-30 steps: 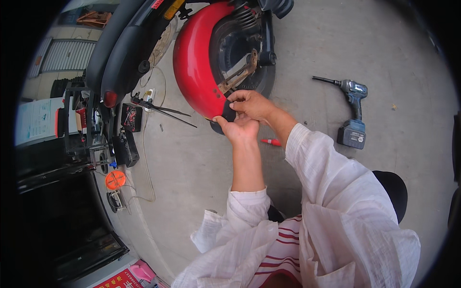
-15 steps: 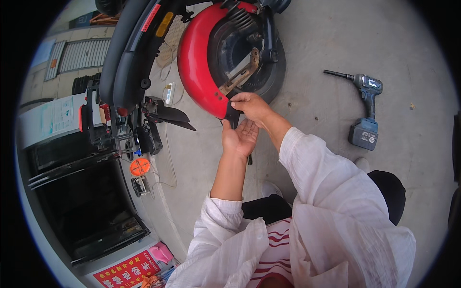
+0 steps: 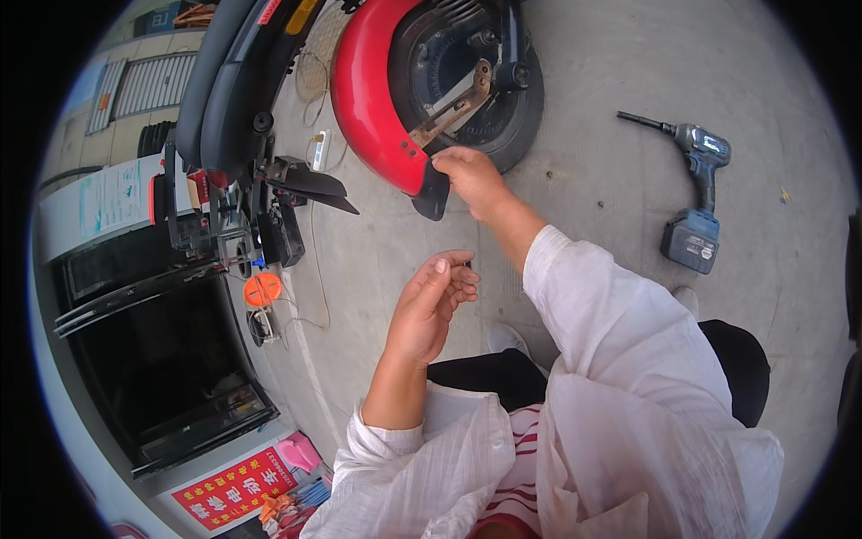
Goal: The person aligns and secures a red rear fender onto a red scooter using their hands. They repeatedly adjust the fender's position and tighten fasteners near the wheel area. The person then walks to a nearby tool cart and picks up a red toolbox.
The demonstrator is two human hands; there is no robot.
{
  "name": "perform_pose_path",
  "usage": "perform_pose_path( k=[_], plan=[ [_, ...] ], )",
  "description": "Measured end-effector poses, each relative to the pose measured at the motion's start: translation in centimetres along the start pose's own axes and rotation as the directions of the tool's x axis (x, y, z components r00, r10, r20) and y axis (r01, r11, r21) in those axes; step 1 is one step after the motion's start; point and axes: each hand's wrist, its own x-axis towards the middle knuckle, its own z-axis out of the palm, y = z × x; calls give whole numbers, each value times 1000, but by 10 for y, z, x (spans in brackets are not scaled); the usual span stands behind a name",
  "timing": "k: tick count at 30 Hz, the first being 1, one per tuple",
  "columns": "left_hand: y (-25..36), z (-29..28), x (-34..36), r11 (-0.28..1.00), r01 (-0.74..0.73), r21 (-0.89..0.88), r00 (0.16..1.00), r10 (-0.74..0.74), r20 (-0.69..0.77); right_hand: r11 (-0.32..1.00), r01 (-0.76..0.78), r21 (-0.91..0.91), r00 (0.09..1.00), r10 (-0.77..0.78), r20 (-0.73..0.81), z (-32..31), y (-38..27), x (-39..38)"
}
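A red mudguard curves around the black wheel at the top middle, with a dark flap at its lower end. My right hand is closed on the edge where the red part meets the flap, thumb and forefinger pinching it. Below and apart from the flap, my left hand hovers over the floor, palm turned inward, its fingers loosely curled and spread. A small dark bit shows by its fingertips; whether it is touched cannot be told. A rusty bracket joins the mudguard near the wheel hub.
A blue-grey cordless impact wrench lies on the concrete floor to the right. At left are a black seat, a dark bent plastic piece, an orange round object and thin cables. A red sign lies lower left.
My left hand has come away from the flap and moved down toward me. My right hand still pinches the mudguard's edge. The view has shifted slightly.
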Motion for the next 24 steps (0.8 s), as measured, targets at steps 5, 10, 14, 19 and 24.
perform_pose_path(
  k=[5,10,14,19,24],
  plan=[
    [-4,-9,3,999,6,51,999,-8,40,999,12,44,1000,-12,1,2,3,4],
    [4,-6,-5,998,-9,65,999,5,51,999,-12,41,1000,12,-10,0,2,6],
    [4,-7,-10,998,-12,68,998,8,66,998,-58,16,998,58,4,0,-4,7],
    [4,-7,-11,998,-21,58,996,16,85,994,-111,2,991,111,73,-1,-12,4],
    [5,-4,-11,997,-6,72,995,-1,102,989,-138,-51,986,142,83,-3,-18,4]
  ],
)
